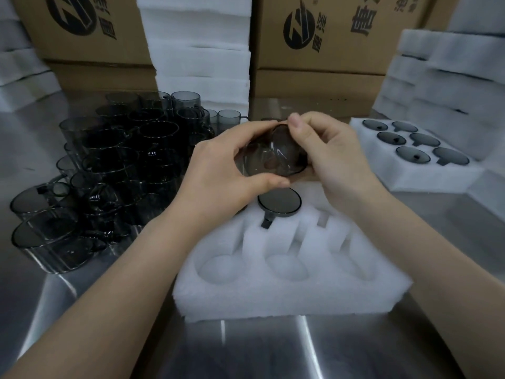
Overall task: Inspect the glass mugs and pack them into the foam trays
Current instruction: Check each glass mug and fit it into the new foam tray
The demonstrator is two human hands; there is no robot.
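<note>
The shiny metal tabletop [273, 348] is all around me. At the back stand big brown boxes [336, 42] with tall piles of white foam [199, 47] between and beside them. On my left sits a big bunch of dark glass mugs [117, 170], packed close together, some lying on their sides. Right in front of me is a white foam tray [289, 296]. One packed mug [279, 202] sits upside down in a far hole of it, and the near holes have nothing in them. Farther off on my right is a full tray [426, 173] with six mugs in it. I hold one mug [276, 154] up above the near tray, tipped on its side so its round end faces me. My left hand [229, 170] wraps around its left side, fingers on top and thumb below. My right hand [333, 154] grips its right side, with my thumb on the top edge.
</note>
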